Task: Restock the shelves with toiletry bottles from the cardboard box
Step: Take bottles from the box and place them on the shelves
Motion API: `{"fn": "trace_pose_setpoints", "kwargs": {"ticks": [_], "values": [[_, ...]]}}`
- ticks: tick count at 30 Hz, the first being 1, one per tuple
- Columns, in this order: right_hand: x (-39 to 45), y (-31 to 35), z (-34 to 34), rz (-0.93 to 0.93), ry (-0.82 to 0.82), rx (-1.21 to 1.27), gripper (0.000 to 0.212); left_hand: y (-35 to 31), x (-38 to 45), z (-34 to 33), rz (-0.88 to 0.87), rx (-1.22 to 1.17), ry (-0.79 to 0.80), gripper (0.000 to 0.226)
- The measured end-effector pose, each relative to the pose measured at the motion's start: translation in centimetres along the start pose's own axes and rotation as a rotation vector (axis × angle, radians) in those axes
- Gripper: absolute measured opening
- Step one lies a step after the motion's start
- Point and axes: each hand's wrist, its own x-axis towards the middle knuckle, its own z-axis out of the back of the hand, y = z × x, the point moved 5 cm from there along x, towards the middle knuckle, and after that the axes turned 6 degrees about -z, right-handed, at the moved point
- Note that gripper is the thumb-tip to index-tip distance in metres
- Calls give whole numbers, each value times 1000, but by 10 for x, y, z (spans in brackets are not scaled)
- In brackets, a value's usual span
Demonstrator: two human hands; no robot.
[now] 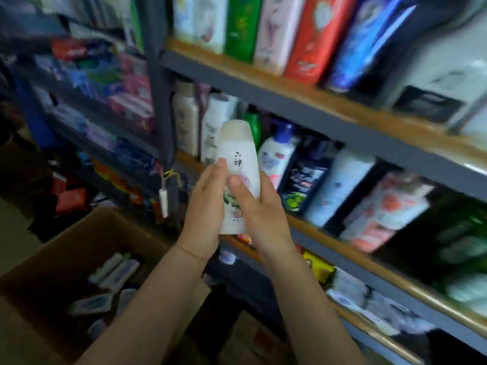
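Observation:
I hold a white toiletry bottle [238, 164] with black characters and a flower print upright in front of the middle shelf [334, 234]. My left hand [204, 206] presses against its left side and my right hand [259, 209] wraps its right side, thumb on the label. The open cardboard box [66, 248] sits at the lower left with several pale bottles [116, 272] lying inside. The middle shelf carries white, blue-capped, black and pink bottles right behind the held one.
A top shelf [303, 90] holds tall green, pink, red and blue bottles. The grey upright post [158, 83] divides this rack from a left rack of coloured packets [126, 83]. A lower shelf [382, 330] has wrapped goods. The view is motion-blurred.

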Motion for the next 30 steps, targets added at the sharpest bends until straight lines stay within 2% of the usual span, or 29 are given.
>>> {"fn": "trace_pose_setpoints", "kwargs": {"ticks": [3, 6, 9, 13, 16, 19, 22, 25, 30], "values": [[-29, 45, 66, 148, -34, -67, 20, -32, -25, -78, -174, 51, 199, 27], [-58, 85, 134, 304, -134, -30, 31, -58, -49, -149, -333, 82, 431, 26], [-87, 121, 197, 451, -250, -52, 40, -76, -68, -205, -538, 112, 528, 30], [-118, 165, 262, 596, -376, -117, 40, -75, -74, -253, -887, 449, 521, 34], [-122, 187, 289, 675, -423, -177, 36, -60, -70, -271, -1004, 740, 487, 50], [-110, 195, 304, 662, -440, -217, 33, -49, -71, -274, -1075, 918, 429, 54], [-94, 196, 307, 581, -441, -266, 39, -47, -73, -273, -1117, 963, 387, 56], [-82, 197, 306, 503, -444, -303, 35, -47, -72, -274, -1115, 943, 383, 54], [-66, 202, 313, 413, -536, -405, 31, -47, -70, -274, -1126, 940, 376, 53]]}}
